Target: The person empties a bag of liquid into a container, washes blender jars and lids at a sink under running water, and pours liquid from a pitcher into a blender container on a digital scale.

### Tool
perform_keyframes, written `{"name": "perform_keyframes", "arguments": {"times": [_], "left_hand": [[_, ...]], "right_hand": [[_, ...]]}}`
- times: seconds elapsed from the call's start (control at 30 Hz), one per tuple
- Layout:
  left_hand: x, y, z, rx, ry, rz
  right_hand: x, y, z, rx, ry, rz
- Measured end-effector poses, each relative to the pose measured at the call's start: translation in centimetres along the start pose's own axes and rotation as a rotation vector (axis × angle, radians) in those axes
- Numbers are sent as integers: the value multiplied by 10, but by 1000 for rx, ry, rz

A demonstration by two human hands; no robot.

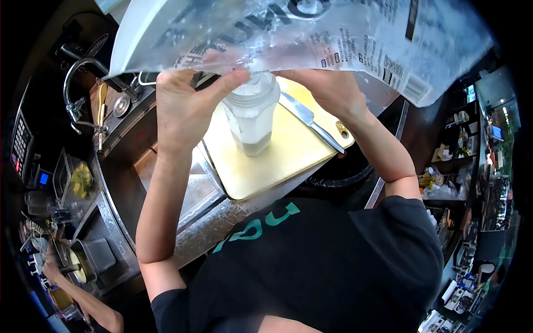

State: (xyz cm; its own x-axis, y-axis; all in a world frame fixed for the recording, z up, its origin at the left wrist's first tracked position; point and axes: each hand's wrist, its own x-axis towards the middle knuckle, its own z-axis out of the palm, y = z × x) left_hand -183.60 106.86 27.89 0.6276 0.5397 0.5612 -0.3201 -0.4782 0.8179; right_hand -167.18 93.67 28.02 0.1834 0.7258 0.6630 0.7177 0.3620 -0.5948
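A large clear plastic bag (366,41) with dark printing hangs tilted above a clear plastic jar (252,122). My left hand (186,102) is closed on the bag's lower edge, with its thumb reaching over the jar's mouth. On the other side, my right hand (330,91) grips the same edge, its fingers partly hidden behind the film. White powder fills the lower part of the jar, and white material shows at its mouth under the bag. The jar stands upright on a pale yellow cutting board (244,177). A knife (313,125) lies on the board, right of the jar.
A metal sink (125,183) with a curved faucet (69,91) is at the left. Farther left are a container of yellow-green pieces (80,180) and a metal pan (97,258). Another person's arm (89,299) reaches in at lower left. Shelves (449,194) line the right.
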Motion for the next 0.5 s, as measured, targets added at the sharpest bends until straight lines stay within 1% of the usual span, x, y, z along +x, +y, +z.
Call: {"name": "perform_keyframes", "arguments": {"times": [0.1, 0.17, 0.27, 0.3, 0.4, 0.47, 0.5], "left_hand": [[-2, 4, 2, 35, 69, 13], [-2, 9, 3, 100, 90, 17], [-5, 17, 5, 207, 101, 32], [-6, 20, 6, 244, 100, 39], [-8, 25, 9, 222, 138, 48], [-10, 25, 9, 198, 113, 20], [-11, 26, 10, 187, 100, 4]], "right_hand": [[3, -2, 1, 6, -13, 117], [3, -3, 1, -3, -50, 277], [10, -11, 5, 92, 29, 194], [10, -12, 5, 87, 25, 189], [11, -17, 5, 58, 4, 188], [12, -21, 6, 20, -23, 211], [12, -20, 8, 64, -16, 206]]}}
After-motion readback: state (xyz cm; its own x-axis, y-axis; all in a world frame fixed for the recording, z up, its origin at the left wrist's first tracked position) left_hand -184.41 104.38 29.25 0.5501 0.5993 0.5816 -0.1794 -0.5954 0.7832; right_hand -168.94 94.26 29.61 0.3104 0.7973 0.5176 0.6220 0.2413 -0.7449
